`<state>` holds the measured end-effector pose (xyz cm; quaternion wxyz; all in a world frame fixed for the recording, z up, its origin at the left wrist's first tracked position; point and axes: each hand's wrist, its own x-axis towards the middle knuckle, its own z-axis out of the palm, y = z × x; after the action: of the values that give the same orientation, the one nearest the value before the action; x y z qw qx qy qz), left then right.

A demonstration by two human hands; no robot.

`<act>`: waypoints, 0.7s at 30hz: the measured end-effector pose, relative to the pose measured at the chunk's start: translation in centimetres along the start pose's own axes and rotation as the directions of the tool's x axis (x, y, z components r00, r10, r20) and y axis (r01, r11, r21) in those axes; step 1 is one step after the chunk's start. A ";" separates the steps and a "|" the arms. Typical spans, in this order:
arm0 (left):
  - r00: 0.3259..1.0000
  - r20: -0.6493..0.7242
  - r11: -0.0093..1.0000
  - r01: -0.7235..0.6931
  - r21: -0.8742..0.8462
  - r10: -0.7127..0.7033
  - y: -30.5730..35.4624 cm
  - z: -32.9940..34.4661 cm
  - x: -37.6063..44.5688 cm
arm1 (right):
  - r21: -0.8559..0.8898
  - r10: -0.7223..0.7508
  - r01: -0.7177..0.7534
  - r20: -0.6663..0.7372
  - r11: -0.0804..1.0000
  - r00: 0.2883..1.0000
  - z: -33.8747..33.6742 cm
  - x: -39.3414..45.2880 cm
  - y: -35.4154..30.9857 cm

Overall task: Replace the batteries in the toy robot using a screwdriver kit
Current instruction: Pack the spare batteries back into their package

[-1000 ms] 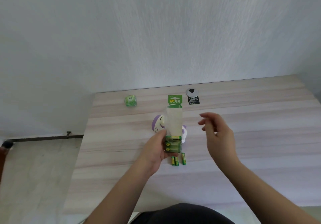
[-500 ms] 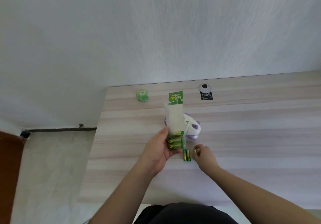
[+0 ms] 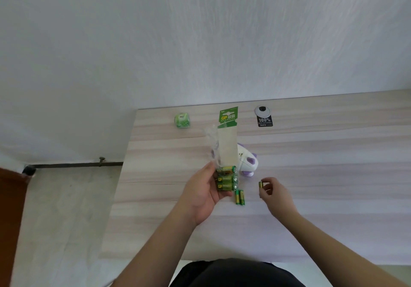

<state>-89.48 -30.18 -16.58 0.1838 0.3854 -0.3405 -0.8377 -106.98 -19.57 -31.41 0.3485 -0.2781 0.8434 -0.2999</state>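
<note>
Table centre crowded, right side open
The toy [image 3: 246, 164] is screened on its left by the battery pack [image 3: 226, 153] held upright in the left hand [image 3: 203, 194]; two batteries [image 3: 240, 197] lie just in front of it, near the right hand [image 3: 274, 192]. At the far edge a green cube [image 3: 182, 120] and a grommet [image 3: 263, 112] are set well apart. Bare table [image 3: 344, 164] is left to the right

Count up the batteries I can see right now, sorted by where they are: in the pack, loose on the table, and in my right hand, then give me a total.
Still in the battery pack, held by the left hand: 3
Loose batteries on the table: 2
Battery in the right hand: 1
Total: 6
</note>
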 end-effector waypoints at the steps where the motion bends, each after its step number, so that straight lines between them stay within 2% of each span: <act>1: 0.999 0.030 1.000 -0.012 0.016 0.012 0.1 0.3 -0.1 | 0.106 -0.017 0.021 -0.039 0.994 0.999 -1.0 -0.6 -1.0; 4: 0.996 0.076 0.996 -0.045 0.071 0.040 0.4 1.1 -0.3 | 0.402 -0.089 0.142 -0.146 0.905 0.985 -4.4 -2.8 -5.0; 6: 0.996 0.075 0.990 -0.064 0.128 0.054 0.3 1.5 -0.2 | 0.491 -0.168 0.239 -0.184 0.837 0.968 -6.5 -4.6 -8.1; 9: 0.999 0.013 0.982 -0.053 0.179 0.052 -0.1 1.7 0.1 | 0.533 -0.303 0.364 -0.202 0.764 0.931 -8.6 -7.1 -11.7; 13: 0.994 -0.097 0.986 -0.024 0.168 0.041 -0.9 1.9 0.7 | 0.465 -0.407 0.450 -0.195 0.762 0.892 -8.8 -8.5 -13.7; 21: 0.994 -0.097 0.989 -0.044 0.145 0.058 -1.1 2.6 0.4 | 0.141 -0.462 0.489 -0.186 0.861 0.867 -7.8 -8.1 -14.2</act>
<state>-91.81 -28.53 -16.38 0.1940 0.4304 -0.3994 -0.7858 -104.34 -21.09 -13.55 0.2251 -0.4220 0.7402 -0.4726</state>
